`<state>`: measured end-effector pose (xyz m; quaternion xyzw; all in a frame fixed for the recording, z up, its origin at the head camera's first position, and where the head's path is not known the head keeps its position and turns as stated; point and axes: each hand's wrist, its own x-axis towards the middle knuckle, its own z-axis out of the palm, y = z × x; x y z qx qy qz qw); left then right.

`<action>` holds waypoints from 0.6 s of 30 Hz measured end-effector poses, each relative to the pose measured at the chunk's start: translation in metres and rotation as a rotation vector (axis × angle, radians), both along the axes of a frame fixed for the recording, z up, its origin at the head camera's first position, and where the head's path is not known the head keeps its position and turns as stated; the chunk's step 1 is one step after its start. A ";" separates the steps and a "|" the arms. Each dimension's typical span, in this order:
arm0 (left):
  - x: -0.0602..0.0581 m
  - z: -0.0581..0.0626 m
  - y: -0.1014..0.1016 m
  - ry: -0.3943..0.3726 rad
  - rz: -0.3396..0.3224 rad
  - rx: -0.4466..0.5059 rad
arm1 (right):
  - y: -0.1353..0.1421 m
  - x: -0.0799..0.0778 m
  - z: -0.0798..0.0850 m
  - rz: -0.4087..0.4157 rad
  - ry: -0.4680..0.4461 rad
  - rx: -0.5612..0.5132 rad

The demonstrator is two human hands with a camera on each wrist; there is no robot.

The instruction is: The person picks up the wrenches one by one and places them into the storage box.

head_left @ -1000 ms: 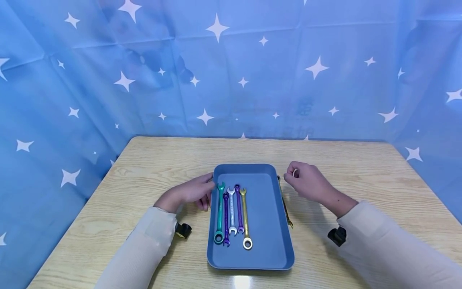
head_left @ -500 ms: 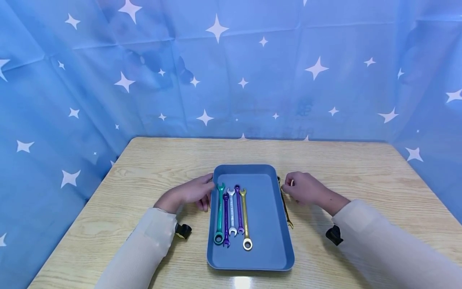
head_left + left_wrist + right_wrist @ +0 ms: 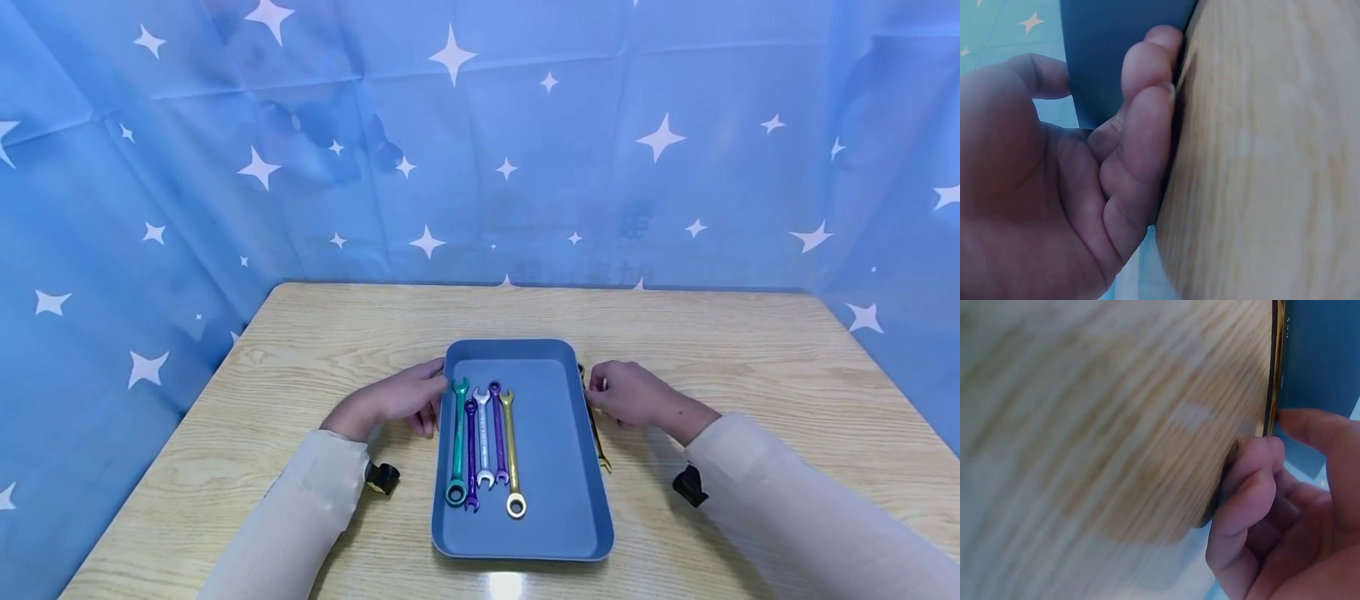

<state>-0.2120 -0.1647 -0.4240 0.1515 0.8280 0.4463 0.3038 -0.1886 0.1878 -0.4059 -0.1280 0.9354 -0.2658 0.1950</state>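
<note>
My left hand (image 3: 401,397) holds the left wall of a blue-grey tray (image 3: 555,533), its thumb at the rim. In the left wrist view, its curled fingers (image 3: 1147,125) lie against the tray's side, close to the tabletop. Over at the tray's right side, a golden combination wrench (image 3: 596,437) lies lengthwise on the table. My right hand (image 3: 633,396) pinches this wrench near its far end between thumb and fingers, as the right wrist view shows. Inside the tray are a green wrench (image 3: 458,442), purple wrenches (image 3: 471,454), a silver wrench (image 3: 483,437) and a yellow-gold wrench (image 3: 512,458), side by side.
A light wooden table (image 3: 337,333) bears the tray. Behind it and at the sides hangs a blue curtain (image 3: 525,125) with white stars. The wrenches in the tray lie in its left half.
My right hand has come down and slightly left onto the golden wrench beside the tray, and its fingers now pinch it. My left hand and the tray have stayed put.
</note>
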 end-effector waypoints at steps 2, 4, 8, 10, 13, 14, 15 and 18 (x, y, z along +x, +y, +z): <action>0.000 0.000 0.000 -0.002 0.001 0.002 | 0.000 -0.001 0.000 0.002 0.005 0.019; 0.000 0.000 0.000 -0.003 -0.001 0.002 | -0.001 -0.001 0.000 0.007 0.005 0.034; 0.001 0.000 0.000 0.002 -0.007 0.005 | 0.000 -0.001 0.000 0.007 -0.002 0.048; 0.001 0.001 0.000 0.004 -0.007 0.006 | 0.000 -0.001 0.001 0.004 -0.007 0.052; 0.001 0.001 0.001 0.004 -0.008 0.006 | 0.001 0.000 0.002 -0.001 -0.019 0.061; 0.001 0.001 0.001 0.002 -0.009 0.004 | 0.001 0.000 0.003 -0.002 -0.024 0.063; 0.001 0.001 0.001 0.000 -0.008 0.003 | 0.001 0.000 0.003 -0.002 -0.029 0.064; 0.001 0.001 0.000 0.000 -0.008 0.004 | 0.002 0.001 0.004 0.007 -0.040 0.066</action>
